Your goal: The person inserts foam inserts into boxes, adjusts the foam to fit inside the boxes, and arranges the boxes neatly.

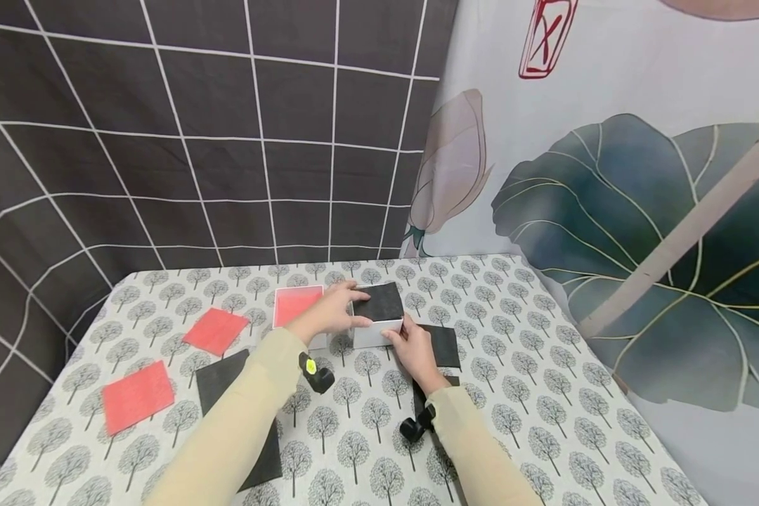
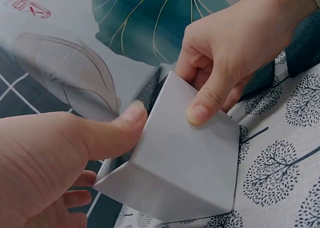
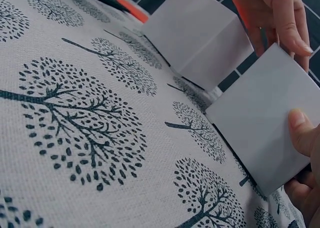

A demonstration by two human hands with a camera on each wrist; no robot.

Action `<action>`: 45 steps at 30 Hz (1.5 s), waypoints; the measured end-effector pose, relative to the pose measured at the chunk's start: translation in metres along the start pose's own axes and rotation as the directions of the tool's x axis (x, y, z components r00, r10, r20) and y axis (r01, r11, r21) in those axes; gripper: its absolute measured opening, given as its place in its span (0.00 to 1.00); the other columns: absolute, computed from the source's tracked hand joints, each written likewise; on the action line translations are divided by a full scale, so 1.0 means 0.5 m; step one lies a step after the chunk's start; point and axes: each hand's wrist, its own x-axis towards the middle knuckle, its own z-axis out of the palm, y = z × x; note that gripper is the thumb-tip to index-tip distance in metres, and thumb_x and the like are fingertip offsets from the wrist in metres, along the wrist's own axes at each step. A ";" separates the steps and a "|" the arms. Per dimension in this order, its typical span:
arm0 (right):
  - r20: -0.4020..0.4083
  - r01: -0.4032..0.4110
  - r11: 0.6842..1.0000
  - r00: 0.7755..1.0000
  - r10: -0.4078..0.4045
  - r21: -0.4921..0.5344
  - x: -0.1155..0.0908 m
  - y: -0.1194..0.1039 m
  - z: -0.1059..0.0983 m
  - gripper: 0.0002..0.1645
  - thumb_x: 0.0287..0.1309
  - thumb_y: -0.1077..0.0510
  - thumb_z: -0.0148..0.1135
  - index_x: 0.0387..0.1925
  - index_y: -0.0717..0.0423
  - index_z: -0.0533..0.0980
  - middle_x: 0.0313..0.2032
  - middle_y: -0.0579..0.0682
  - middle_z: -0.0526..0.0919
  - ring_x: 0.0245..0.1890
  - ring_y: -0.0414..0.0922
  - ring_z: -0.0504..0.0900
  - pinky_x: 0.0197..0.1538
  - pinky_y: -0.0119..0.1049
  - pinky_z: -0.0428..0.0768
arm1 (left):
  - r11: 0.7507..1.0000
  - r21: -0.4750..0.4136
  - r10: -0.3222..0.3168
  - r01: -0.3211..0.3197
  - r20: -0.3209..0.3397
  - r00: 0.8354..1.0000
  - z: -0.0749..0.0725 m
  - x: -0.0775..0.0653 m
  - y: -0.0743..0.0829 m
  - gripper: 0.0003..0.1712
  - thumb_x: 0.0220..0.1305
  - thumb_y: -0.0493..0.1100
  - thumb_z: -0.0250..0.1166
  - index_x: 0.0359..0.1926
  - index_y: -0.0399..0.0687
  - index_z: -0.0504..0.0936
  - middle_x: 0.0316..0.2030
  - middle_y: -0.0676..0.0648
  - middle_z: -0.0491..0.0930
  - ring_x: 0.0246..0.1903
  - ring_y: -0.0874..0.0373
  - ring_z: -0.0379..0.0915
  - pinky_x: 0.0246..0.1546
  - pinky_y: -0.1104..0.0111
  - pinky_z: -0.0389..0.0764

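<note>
A white box [image 1: 377, 334] stands on the table with a black sheet [image 1: 379, 302] across its top. My left hand [image 1: 335, 309] reaches over the box's left side, its thumb and finger touching the sheet by the edge. In the left wrist view that hand's thumb [image 2: 132, 120] lies straight against the black surface. My right hand [image 1: 415, 349] grips the box at its right front corner. Its thumb [image 3: 300, 128] presses the white front wall, with the other fingers round the side. A second white box [image 3: 200, 38], lined red inside, stands to the left.
Two red sheets, one nearer [image 1: 138, 397] and one farther [image 1: 216, 330], lie on the left of the tree-print tablecloth [image 1: 354, 450]. A large black sheet [image 1: 262, 457] lies partly under my left arm. Another black sheet [image 1: 443, 346] is beside my right hand.
</note>
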 end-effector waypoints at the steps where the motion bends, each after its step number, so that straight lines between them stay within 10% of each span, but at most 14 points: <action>1: -0.001 0.004 1.000 1.000 -0.004 -0.002 0.000 0.000 -0.001 0.31 0.53 0.53 0.66 0.57 0.60 0.71 0.46 0.59 0.81 0.48 0.50 0.79 0.48 0.40 0.79 | 1.000 0.004 0.000 0.000 -0.007 1.000 0.001 0.000 0.002 0.32 0.55 0.54 0.67 0.58 0.45 0.74 0.67 0.35 0.54 0.66 0.37 0.46 0.64 0.44 0.49; 10: -0.016 0.037 0.999 0.999 -0.037 0.021 0.002 0.003 -0.004 0.32 0.54 0.53 0.64 0.60 0.57 0.69 0.49 0.59 0.80 0.49 0.49 0.79 0.48 0.38 0.79 | 0.980 0.163 0.124 -0.114 -0.048 0.991 0.028 0.027 0.077 0.23 0.67 0.50 0.56 0.59 0.46 0.74 0.66 0.43 0.60 0.65 0.44 0.52 0.59 0.48 0.65; 25: -0.005 0.015 0.998 1.000 -0.015 0.064 -0.004 0.003 0.004 0.34 0.55 0.51 0.63 0.61 0.61 0.67 0.50 0.62 0.78 0.50 0.49 0.78 0.47 0.32 0.79 | 0.987 0.158 0.027 -0.031 0.027 0.999 0.058 0.054 0.075 0.15 0.66 0.51 0.57 0.43 0.48 0.84 0.39 0.48 0.83 0.36 0.55 0.78 0.41 0.61 0.80; 31: -0.007 0.001 0.999 1.000 -0.001 0.051 -0.005 0.003 0.003 0.33 0.55 0.53 0.65 0.61 0.60 0.68 0.49 0.60 0.79 0.49 0.49 0.79 0.48 0.36 0.79 | 0.967 0.249 0.041 -0.058 0.075 0.996 0.063 0.046 0.071 0.25 0.71 0.58 0.43 0.49 0.51 0.81 0.59 0.43 0.71 0.59 0.46 0.64 0.59 0.51 0.66; 38: -0.007 -0.019 0.997 1.000 0.020 0.076 -0.004 0.005 0.004 0.34 0.54 0.51 0.65 0.61 0.56 0.69 0.50 0.58 0.79 0.50 0.46 0.78 0.49 0.33 0.78 | 0.979 0.188 0.092 -0.073 -0.091 0.992 0.059 0.011 0.064 0.21 0.68 0.52 0.53 0.55 0.46 0.77 0.60 0.43 0.69 0.61 0.48 0.61 0.58 0.52 0.68; 45: -0.005 -0.038 0.997 0.999 0.038 0.061 -0.004 0.003 0.004 0.35 0.53 0.50 0.65 0.61 0.57 0.69 0.49 0.58 0.79 0.49 0.47 0.79 0.49 0.36 0.79 | 0.983 0.142 0.153 -0.117 -0.269 0.951 0.052 -0.032 0.056 0.20 0.63 0.47 0.60 0.53 0.42 0.78 0.59 0.42 0.71 0.59 0.47 0.65 0.56 0.52 0.70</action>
